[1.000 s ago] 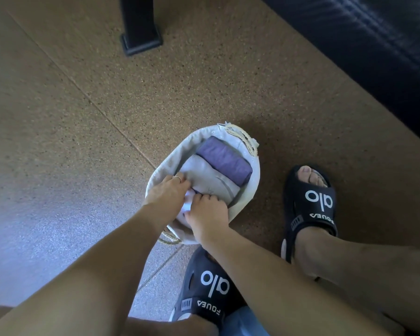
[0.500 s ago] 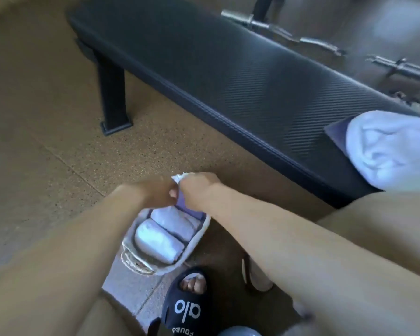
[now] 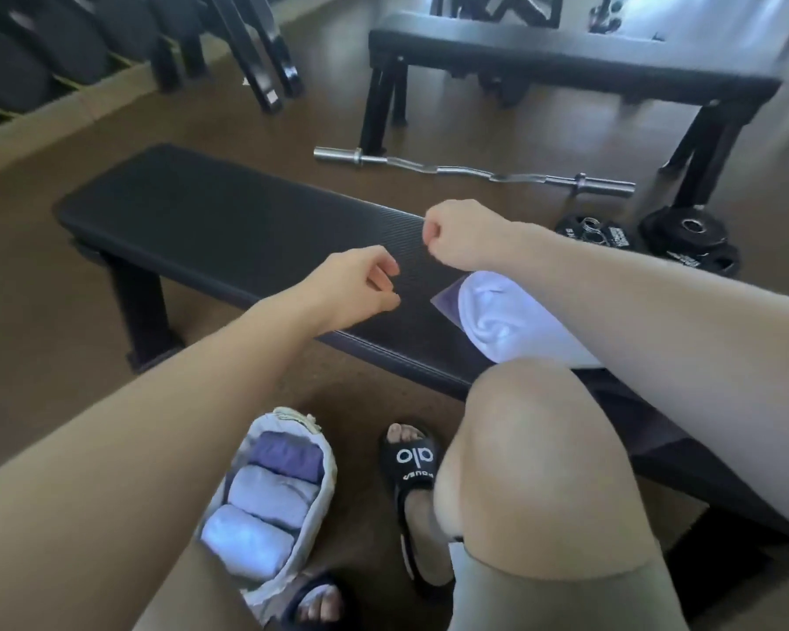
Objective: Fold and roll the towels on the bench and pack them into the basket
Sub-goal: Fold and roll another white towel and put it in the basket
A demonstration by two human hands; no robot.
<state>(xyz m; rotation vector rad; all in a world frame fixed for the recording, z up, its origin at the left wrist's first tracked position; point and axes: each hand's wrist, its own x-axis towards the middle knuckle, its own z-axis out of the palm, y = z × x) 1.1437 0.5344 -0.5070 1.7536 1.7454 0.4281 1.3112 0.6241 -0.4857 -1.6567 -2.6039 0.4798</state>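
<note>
Brown gym floor (image 3: 42,275) with a curl bar (image 3: 474,170), weight plates (image 3: 688,239) and second bench (image 3: 565,61).
</note>
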